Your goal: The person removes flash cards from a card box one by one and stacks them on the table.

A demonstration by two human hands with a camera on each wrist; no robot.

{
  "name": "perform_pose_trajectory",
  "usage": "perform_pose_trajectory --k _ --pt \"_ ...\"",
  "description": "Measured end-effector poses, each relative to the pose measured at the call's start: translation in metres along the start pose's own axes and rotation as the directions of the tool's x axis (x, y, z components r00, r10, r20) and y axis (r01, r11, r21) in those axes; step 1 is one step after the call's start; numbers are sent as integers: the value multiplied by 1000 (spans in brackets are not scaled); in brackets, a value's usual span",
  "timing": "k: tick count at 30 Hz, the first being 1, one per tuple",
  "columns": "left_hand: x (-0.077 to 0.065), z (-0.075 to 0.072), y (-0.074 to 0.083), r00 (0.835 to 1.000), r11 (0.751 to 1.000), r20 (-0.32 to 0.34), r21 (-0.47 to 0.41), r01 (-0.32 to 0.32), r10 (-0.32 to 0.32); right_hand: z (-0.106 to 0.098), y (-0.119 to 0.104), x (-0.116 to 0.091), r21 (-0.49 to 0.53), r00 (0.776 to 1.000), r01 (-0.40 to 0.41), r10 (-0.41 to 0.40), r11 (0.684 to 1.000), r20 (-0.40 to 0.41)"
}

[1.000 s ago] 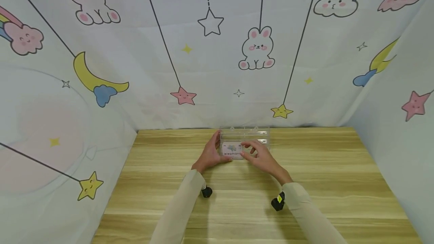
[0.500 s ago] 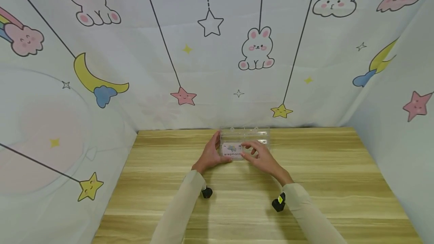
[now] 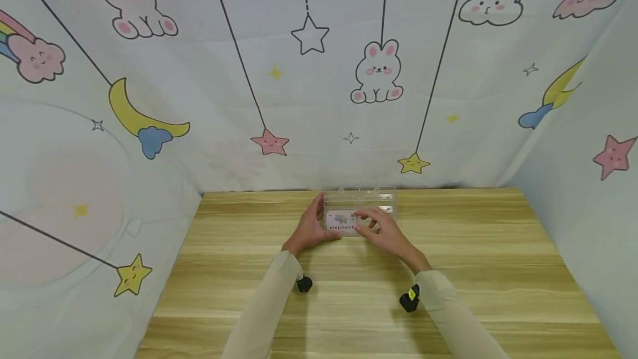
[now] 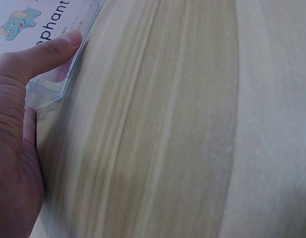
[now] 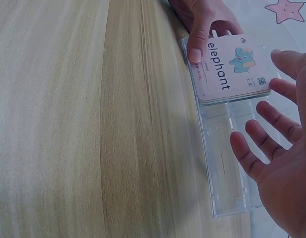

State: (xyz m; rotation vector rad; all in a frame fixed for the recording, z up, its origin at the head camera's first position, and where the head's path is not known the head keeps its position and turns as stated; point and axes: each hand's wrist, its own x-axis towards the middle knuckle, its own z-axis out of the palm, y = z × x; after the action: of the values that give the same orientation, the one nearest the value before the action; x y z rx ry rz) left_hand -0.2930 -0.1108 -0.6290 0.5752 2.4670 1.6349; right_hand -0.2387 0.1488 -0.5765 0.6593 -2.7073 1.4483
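Note:
A clear plastic box (image 3: 371, 199) lies at the back middle of the wooden table (image 3: 473, 270). A stack of cards (image 3: 341, 222) with an elephant picture and the word "elephant" on top fills its left compartment. My left hand (image 3: 315, 220) grips the box's left end, thumb on the front edge beside the cards (image 5: 232, 69). In the left wrist view that thumb (image 4: 43, 52) lies on the box corner (image 4: 48, 94). My right hand (image 3: 375, 222) hovers over the right part of the box (image 5: 227, 173), its fingers (image 5: 279, 124) spread and holding nothing.
Printed cloth (image 3: 309, 98) with rabbits, stars and rainbows walls the table in at the back and on both sides. A small black camera mount sits under each wrist (image 3: 304, 283) (image 3: 408, 298). Bare wood lies in front of the box.

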Motion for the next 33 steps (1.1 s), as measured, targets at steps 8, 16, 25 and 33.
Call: perform_pose_trajectory --k 8,16,25,33 --pt "-1 1 1 1000 1000 -1 19 -3 3 0 -2 -2 -7 1000 -17 17 1000 4" --pt "1 1 -2 999 999 1 -2 -34 34 0 -3 -3 -2 1000 -6 6 1000 5" --pt "-1 0 -1 1000 1000 10 7 -27 27 4 -2 -2 30 1000 19 -18 999 -13" --pt "-2 -1 -1 999 1000 20 13 -28 28 13 -6 -4 117 999 -33 33 993 -3"
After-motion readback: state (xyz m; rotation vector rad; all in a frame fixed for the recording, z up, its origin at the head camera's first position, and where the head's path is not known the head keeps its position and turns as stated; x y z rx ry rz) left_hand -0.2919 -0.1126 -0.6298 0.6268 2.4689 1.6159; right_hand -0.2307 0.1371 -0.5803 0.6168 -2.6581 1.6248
